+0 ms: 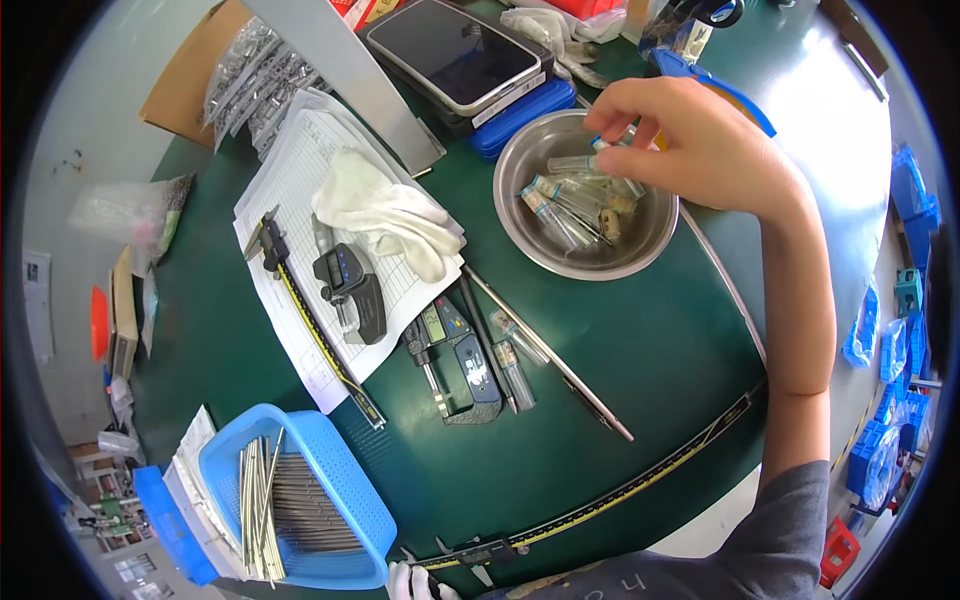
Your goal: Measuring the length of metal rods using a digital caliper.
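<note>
A right hand (690,140) is reaching from the right edge of the frame over a round steel bowl (640,250) at upper centre, its fingertips pinching a small clear vial (612,138) with a blue cap just above the rim. More slim, clear plastic vials (570,200) are lying jumbled on the bowl's shiny, dished bottom. The bare forearm is curving down the right side to a grey sleeve (770,540) at the lower edge.

The left hand (415,582) is showing only as a sliver of white glove at the bottom edge, touching the head of a very long caliper (600,500) whose black-and-yellow beam is arcing toward the right; whether that hand is closed or spread cannot be told.

The bowl is sitting on a dark green, matte surface (620,360). Left of it, a crumpled white cloth (395,215) is lying on a ruled paper form (290,190), beside a black digital micrometer (350,295) and a slender caliper (310,320) running diagonally. At centre, a second micrometer (455,360), two clear tubes (515,365) and a thin metal rod (550,355) are lying side by side. A blue perforated plastic basket (345,480) at lower left is holding a bundle of thin grey metal rods (290,505). At the top, a flat scale (455,50) with a dark glossy top is resting on a blue case (525,115), and bags of small metal parts (250,75) are spilling from a cardboard box (185,80) at upper left.
</note>
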`<state>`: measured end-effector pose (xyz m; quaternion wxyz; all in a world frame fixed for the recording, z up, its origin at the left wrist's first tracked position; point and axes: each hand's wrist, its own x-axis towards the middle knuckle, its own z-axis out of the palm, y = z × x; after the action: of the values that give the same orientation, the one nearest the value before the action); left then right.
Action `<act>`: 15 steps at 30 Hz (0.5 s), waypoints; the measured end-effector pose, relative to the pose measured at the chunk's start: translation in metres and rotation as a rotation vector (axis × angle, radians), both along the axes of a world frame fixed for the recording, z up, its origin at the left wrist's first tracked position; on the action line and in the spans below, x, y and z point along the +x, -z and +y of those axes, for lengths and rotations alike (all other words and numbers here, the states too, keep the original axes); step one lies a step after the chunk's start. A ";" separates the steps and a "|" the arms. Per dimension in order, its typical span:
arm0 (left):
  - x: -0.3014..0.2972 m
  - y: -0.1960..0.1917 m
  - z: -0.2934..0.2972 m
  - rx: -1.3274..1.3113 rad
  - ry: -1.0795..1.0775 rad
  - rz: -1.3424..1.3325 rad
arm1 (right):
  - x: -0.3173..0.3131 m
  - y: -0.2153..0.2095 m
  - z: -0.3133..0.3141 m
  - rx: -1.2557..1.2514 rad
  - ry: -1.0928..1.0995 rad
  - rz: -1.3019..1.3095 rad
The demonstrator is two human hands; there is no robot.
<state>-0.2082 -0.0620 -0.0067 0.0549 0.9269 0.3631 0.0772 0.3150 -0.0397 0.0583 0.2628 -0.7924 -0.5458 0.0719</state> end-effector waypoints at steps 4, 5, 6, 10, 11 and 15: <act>-0.002 -0.001 -0.002 0.011 0.006 -0.018 | -0.006 -0.006 0.002 0.059 0.007 -0.046; -0.001 -0.001 -0.002 0.003 0.012 -0.016 | -0.007 -0.008 0.002 0.051 0.012 -0.045; 0.001 0.000 -0.002 0.007 0.008 -0.010 | -0.008 -0.009 0.001 0.067 -0.018 -0.051; 0.001 -0.004 -0.004 0.046 0.000 -0.011 | -0.014 -0.020 0.002 0.100 -0.043 -0.016; 0.002 -0.004 -0.003 0.044 -0.001 -0.009 | -0.015 -0.019 0.003 0.098 -0.044 -0.013; 0.005 -0.003 0.000 0.016 0.005 -0.017 | -0.018 -0.020 0.003 0.045 -0.002 0.071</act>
<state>-0.2029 -0.0617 -0.0037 0.0506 0.9275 0.3599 0.0879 0.2967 -0.0365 0.0782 0.3000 -0.7826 -0.5383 0.0881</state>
